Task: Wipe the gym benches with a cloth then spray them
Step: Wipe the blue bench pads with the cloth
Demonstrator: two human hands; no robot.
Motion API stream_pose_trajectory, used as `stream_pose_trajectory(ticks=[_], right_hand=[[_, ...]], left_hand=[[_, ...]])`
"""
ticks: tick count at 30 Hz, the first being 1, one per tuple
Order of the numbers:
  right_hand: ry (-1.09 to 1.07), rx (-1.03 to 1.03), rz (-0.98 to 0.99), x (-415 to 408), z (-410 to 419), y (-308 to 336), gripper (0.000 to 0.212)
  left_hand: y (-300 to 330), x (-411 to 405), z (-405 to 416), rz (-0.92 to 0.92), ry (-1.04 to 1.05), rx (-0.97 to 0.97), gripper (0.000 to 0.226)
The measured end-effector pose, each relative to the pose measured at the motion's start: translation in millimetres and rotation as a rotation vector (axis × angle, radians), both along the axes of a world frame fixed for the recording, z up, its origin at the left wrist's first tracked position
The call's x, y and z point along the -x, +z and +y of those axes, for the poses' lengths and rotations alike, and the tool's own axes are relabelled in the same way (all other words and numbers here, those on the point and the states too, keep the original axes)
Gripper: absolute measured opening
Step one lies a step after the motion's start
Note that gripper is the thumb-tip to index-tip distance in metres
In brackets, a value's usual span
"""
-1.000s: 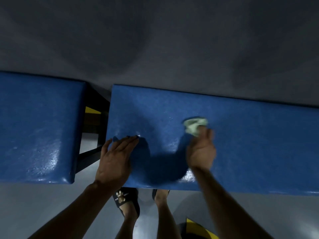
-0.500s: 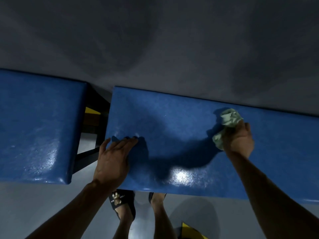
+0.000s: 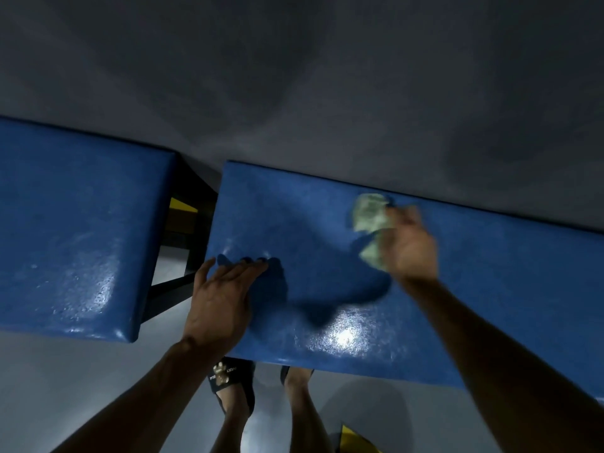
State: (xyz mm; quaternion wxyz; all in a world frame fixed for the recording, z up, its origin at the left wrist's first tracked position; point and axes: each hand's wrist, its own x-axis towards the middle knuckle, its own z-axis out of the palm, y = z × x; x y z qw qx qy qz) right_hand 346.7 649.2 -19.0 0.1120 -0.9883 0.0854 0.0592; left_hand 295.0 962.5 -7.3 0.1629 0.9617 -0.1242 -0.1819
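Observation:
Two blue padded bench pads lie side by side below me. On the right pad (image 3: 490, 273) my right hand (image 3: 410, 246) grips a crumpled pale green cloth (image 3: 371, 220) and presses it onto the vinyl near the far edge; both are motion-blurred. My left hand (image 3: 222, 299) lies flat, fingers spread, on the near left corner of the same pad. The left pad (image 3: 75, 230) is untouched and glossy. No spray bottle is in view.
A gap between the pads shows the black metal frame (image 3: 170, 289) with a yellow part (image 3: 181, 206). Grey floor lies beyond and in front. My feet in black sandals (image 3: 233, 384) stand under the near edge. A yellow object (image 3: 354, 439) sits at the bottom.
My right hand swept the cloth right along the pad toward its far edge, then back left a little. The left hand has stayed planted on the corner.

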Motion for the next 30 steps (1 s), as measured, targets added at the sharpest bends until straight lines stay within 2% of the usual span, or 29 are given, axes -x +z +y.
stream_pose_trajectory(ticks=[3, 7, 9, 13, 16, 17, 19, 23, 26, 30], right_hand=[[-0.464, 0.036, 0.0, 0.7, -64.8, 1.1, 0.027], [-0.541, 0.035, 0.079, -14.8, -19.8, 0.7, 0.031], [-0.461, 0.02, 0.057, -31.0, 36.7, -0.8, 0.029], [-0.063, -0.051, 0.018, -53.4, 131.7, -1.6, 0.04], [0.185, -0.025, 0.088, -57.8, 114.7, 9.7, 0.042], [0.203, -0.019, 0.108, -55.8, 92.5, 9.6, 0.041], [0.074, -0.033, 0.1, -47.3, 37.7, 8.6, 0.038], [-0.34, -0.061, 0.046, -20.9, -43.3, 15.0, 0.054], [-0.502, -0.051, 0.039, -19.4, -31.3, 14.8, 0.044], [-0.528, -0.07, 0.035, -32.8, 43.0, 2.3, 0.043]], left_hand=[[-1.2, -0.4, -0.2, -0.007, 0.015, 0.002, 0.06], [-3.7, 0.6, -0.2, 0.007, 0.004, -0.012, 0.06], [-4.7, 1.9, -1.0, 0.023, 0.007, -0.025, 0.06], [-3.7, 1.7, -4.4, 0.035, 0.014, -0.045, 0.061], [-3.0, 1.2, -3.9, 0.03, 0.007, -0.048, 0.062], [-2.5, 0.5, -3.3, 0.035, 0.005, -0.047, 0.063], [-1.6, -0.9, -3.1, 0.039, 0.007, -0.045, 0.063], [1.9, -1.5, -3.8, 0.04, 0.02, -0.036, 0.064], [1.7, -1.0, -3.6, 0.046, 0.021, -0.032, 0.066], [1.9, -2.2, -5.4, 0.053, 0.029, -0.026, 0.065]])
